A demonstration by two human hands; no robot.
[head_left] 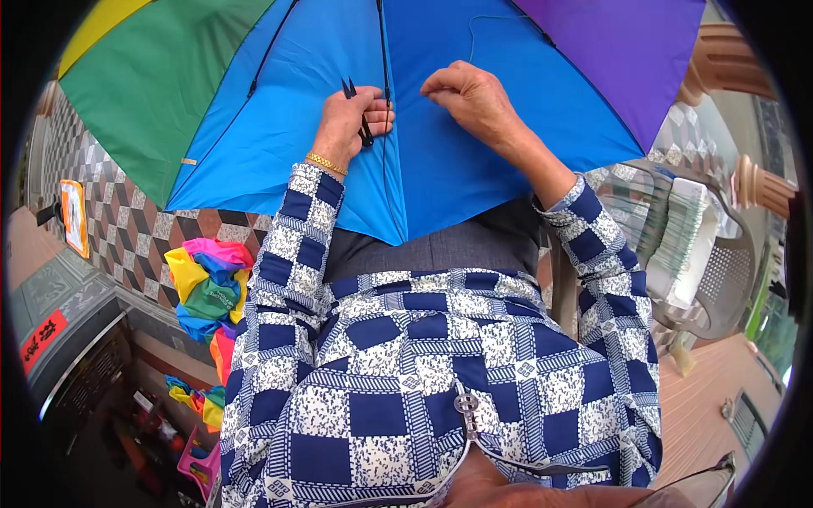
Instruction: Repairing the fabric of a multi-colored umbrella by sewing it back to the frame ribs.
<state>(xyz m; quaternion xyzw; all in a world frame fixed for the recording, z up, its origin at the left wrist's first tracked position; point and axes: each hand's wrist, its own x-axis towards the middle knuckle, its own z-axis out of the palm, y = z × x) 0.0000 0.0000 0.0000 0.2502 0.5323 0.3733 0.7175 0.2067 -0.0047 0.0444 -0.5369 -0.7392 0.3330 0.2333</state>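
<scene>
An opened umbrella (296, 127) with yellow, green, blue and purple panels spreads over my lap, its inner side and thin black ribs facing me. My left hand (349, 118) is closed around small black thread snips (366, 131), blades pointing up and away. Its fingertips rest by the umbrella rib (386, 72) that runs down the blue panels. My right hand (474, 100) hovers over the darker blue panel, thumb and forefinger pinched together. Whatever sits in that pinch is too small to make out. A thin light thread (472, 38) curves across the blue cloth beyond it.
At the left, a heap of bright multicoloured cloth (207, 288) lies below a patterned tile floor (127, 203). A pink basket (199, 461) stands lower down. To the right is a grey plastic chair (720, 262) bearing a bundle of pale, thin strands (682, 237).
</scene>
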